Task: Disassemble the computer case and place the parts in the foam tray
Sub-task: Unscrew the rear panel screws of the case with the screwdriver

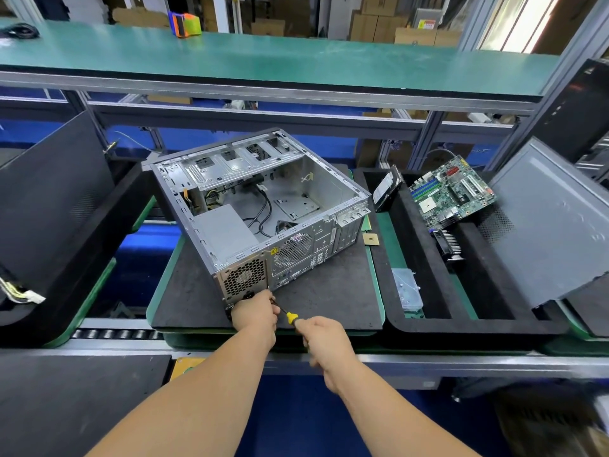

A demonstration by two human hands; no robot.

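An open grey computer case [257,206] lies on its side on a dark foam mat [329,291], its rear panel toward me. The power supply [245,275] sits in its near corner. My right hand [324,338] grips the yellow-and-black handle of a screwdriver [290,317], whose shaft points at the case's lower rear corner. My left hand [255,313] is at that corner, fingers curled round the shaft near the tip. The black foam tray [412,324] to the right holds a green motherboard [451,192], a hard drive [387,189], a heatsink fan [448,244] and a clear bag [407,288].
A grey side panel [553,222] leans over the tray's right end. A black panel [49,206] leans at the left. A small gold chip [370,239] lies on the mat beside the case. A green shelf [263,57] runs overhead. Conveyor rollers [115,334] run along the front.
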